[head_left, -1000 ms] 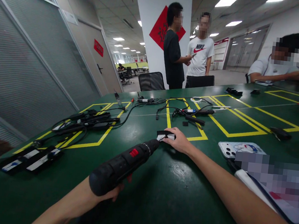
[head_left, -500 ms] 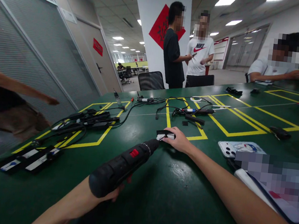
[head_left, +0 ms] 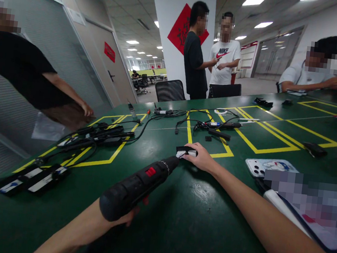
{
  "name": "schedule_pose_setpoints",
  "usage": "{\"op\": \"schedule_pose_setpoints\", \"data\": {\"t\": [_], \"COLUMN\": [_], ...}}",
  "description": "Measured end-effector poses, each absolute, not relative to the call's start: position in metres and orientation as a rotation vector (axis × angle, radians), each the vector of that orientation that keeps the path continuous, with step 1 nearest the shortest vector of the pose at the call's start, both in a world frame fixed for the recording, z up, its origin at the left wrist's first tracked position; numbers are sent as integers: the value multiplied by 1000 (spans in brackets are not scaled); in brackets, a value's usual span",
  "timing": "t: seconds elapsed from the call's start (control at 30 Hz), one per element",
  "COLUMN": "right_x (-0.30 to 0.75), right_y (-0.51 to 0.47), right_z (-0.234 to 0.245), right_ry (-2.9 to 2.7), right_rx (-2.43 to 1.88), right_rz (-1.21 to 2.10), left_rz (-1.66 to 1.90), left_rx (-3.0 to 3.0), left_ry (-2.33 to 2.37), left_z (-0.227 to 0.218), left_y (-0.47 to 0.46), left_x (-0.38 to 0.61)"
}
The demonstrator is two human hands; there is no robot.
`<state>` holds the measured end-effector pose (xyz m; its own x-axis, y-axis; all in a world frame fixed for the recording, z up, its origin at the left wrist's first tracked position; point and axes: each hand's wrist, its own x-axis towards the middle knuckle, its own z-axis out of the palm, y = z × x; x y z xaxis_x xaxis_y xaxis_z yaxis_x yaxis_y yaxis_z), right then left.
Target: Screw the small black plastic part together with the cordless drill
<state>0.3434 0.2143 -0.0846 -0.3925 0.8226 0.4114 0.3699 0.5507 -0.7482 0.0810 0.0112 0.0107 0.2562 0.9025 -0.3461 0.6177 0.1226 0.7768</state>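
My left hand (head_left: 126, 218) is wrapped round the grip of a black cordless drill (head_left: 138, 188) with a red switch on top. The drill points away and to the right, its front end right at a small black-and-white part (head_left: 187, 152). Fingers of my right hand (head_left: 200, 158) are closed on that part's right side, holding it just above or on the green table (head_left: 156, 230); I cannot tell which. The bit's tip is too small to make out clearly against the part. The drill's handle is mostly hidden beneath its body.
Tangled black cables and devices (head_left: 103, 135) lie at left, with black-and-white flat pieces (head_left: 30, 179) nearer me. Beyond my right hand are a pen-like tool (head_left: 221, 125) and cables. A phone (head_left: 272, 166) and a tablet-like device (head_left: 307, 215) lie at right. A person (head_left: 25, 69) stands at left.
The person at the left has moved further into view, towards the table. Both my hands, the drill and the small part stay nearly still.
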Motion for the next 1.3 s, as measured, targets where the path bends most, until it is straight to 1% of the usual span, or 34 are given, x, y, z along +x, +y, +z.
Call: {"op": "schedule_pose_setpoints", "data": {"t": [0.37, 1.03, 1.3], "right_x": [343, 343, 343], "right_y": [214, 213, 215], "right_z": [-85, -83, -86], "right_ry": [-1989, -1971, -1982], "right_rx": [-959, -966, -951], "right_rz": [724, 762, 719], "left_rz": [346, 396, 407], "left_rx": [1626, 1586, 1587], "left_ry": [1441, 1436, 1400], "left_z": [10, 10, 11], "left_y": [14, 14, 12], "left_x": [79, 83, 82]}}
